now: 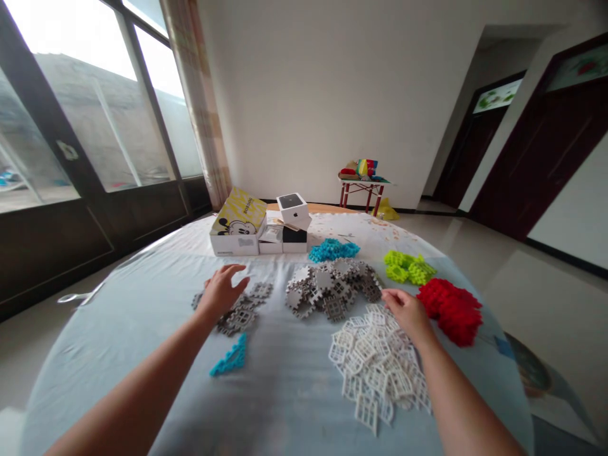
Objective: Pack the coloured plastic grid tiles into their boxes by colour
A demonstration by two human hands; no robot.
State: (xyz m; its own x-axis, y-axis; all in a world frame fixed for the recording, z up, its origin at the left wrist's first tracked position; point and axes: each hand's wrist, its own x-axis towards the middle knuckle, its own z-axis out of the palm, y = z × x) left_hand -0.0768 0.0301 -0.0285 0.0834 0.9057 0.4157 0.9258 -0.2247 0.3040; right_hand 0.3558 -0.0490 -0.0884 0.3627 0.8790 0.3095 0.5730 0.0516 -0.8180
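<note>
cloth-covered round table (280, 392), pale blue on the near side. large grey pile (327, 285) lies between left hand (223, 291) and right hand (406, 310), long axis left to right. right is nearer, just beside the pile's right end, fingers bunched; cannot tell whether anything is gripped. left: open, fingers spread, over small grey pile (242, 315). blue piece (232, 358) lies nearer the body; white pieces (370, 361) beside the right.

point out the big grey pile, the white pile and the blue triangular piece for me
Big grey pile (327, 288): head view, middle of the heap.
White pile (375, 358): head view, middle of the spread.
Blue triangular piece (234, 358): head view, about its centre.
</note>
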